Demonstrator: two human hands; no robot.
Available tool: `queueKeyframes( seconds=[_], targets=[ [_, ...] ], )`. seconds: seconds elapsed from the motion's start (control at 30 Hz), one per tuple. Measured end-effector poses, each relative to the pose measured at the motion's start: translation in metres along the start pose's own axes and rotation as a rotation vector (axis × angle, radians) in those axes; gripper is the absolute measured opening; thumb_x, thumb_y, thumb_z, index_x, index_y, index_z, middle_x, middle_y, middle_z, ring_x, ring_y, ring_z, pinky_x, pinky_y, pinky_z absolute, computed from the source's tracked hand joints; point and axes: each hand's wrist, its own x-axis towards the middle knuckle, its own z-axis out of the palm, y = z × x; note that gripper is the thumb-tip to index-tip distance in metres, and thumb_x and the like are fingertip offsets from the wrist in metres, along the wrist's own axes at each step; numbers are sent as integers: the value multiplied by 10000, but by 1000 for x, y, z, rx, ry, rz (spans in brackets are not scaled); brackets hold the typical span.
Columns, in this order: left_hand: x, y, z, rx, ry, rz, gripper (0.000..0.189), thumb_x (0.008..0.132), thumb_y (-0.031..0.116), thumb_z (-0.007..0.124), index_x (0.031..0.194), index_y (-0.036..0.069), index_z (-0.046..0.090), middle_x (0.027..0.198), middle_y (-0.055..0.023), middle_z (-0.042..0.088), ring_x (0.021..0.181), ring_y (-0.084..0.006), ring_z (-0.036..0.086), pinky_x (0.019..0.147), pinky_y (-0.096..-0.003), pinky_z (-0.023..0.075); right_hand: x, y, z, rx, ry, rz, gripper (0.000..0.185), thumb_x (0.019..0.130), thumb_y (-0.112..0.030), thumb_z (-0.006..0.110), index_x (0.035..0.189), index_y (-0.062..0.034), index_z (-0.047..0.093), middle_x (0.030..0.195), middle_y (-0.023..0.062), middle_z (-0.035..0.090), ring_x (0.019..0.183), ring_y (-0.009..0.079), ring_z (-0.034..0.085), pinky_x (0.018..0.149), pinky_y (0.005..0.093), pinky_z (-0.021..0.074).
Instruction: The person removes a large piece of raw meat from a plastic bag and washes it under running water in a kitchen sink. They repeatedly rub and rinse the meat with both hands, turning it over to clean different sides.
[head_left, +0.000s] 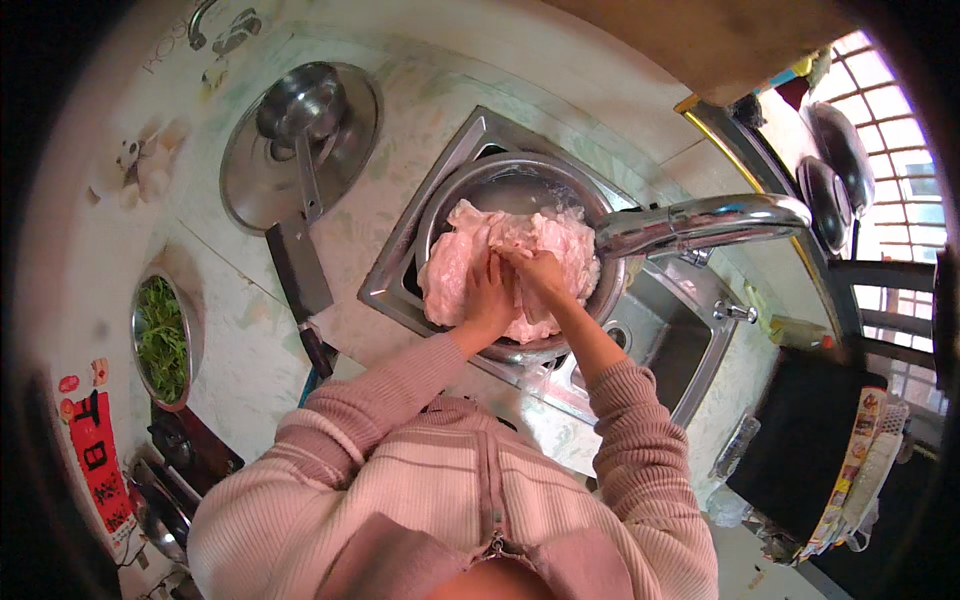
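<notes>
A large piece of pale pink raw meat (450, 281), perhaps poultry, lies in a wide metal basin (517, 169) set over the left bowl of a steel double sink (427, 217). My left hand (491, 296) rests on the middle of the meat with its fingers pointing away from me; whether it grips any is unclear. Just to the right, my right hand (536, 274) has its fingers bent against the meat, pinching at its surface, and its fingertips are partly hidden. Some liquid shows at the far side of the basin.
A chrome faucet (697, 221) reaches over the basin's right side. Left of the sink lie a cleaver (298, 270), a large round metal lid (240, 180) with a steel ladle (304, 105) on it, and a bowl of green leaves (161, 341). The right sink bowl (667, 330) adjoins the basin.
</notes>
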Motion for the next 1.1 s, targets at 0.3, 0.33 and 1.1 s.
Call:
queueKeyframes(
  seconds=[0.3, 0.33, 1.1],
  targets=[
    [7, -2, 25, 236, -20, -87, 709, 761, 353, 563, 1307, -29, 321, 1339, -263, 294, 1237, -410, 290, 991, -526, 255, 5, 0, 2, -437, -43, -87, 455, 628, -331, 648, 888, 41, 622, 860, 209, 634, 821, 304, 628, 746, 377, 487],
    [12, -3, 31, 256, 15, -87, 647, 792, 315, 528, 1302, -31, 328, 1331, -269, 304, 1228, -416, 306, 987, -530, 259, 3, -6, 0, -438, -45, -108, 448, 629, -325, 643, 890, 38, 625, 869, 208, 634, 830, 306, 626, 750, 375, 487],
    [31, -42, 65, 242, -205, -205, 625, 779, 238, 529, 1317, 3, 315, 1307, -235, 356, 1209, -445, 312, 960, -598, 265, -25, 7, -35, -899, -105, -352, 375, 680, -339, 607, 768, 24, 642, 787, 219, 630, 752, 329, 627, 681, 405, 498]
  ],
)
